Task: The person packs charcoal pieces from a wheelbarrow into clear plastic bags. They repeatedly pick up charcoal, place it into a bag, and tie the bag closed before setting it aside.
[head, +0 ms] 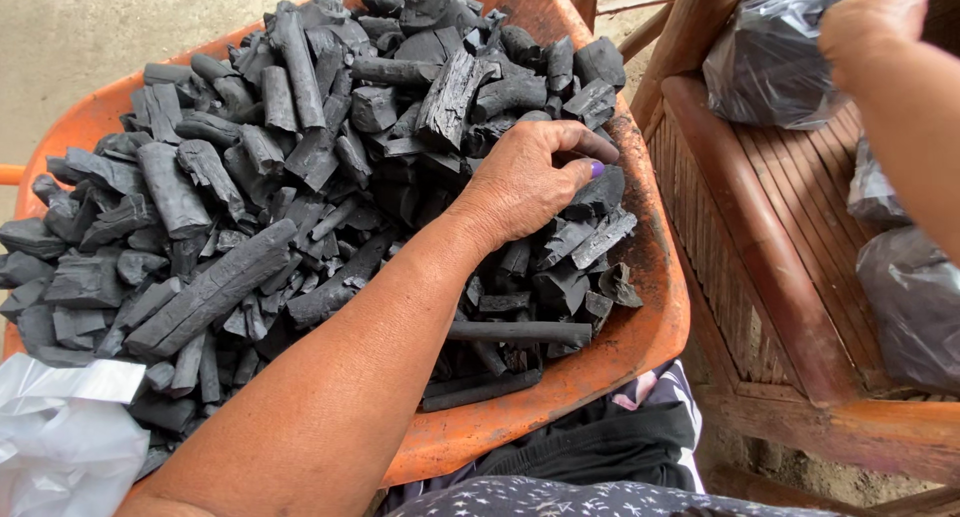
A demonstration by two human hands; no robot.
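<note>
Left hand (530, 177) lies palm-down on the charcoal (300, 177) heaped in the orange barrow (640, 327), fingers curled over one piece at the barrow's right rim. Right hand (870, 22), right of the barrow, grips a filled black bag (770, 57) on the wooden chair (760, 237). Judged step: picking charcoal; lifting the piece needs a firm closure.

Even, soft daylight from above; no hard shadows. The charcoal (300, 197) reads dark but detailed, with faint sheen on its facets. Mild glare on the plastic bags (770, 57) at upper right. Focus sharp centrally; slight wide-angle stretching and softness toward the frame's corners.
</note>
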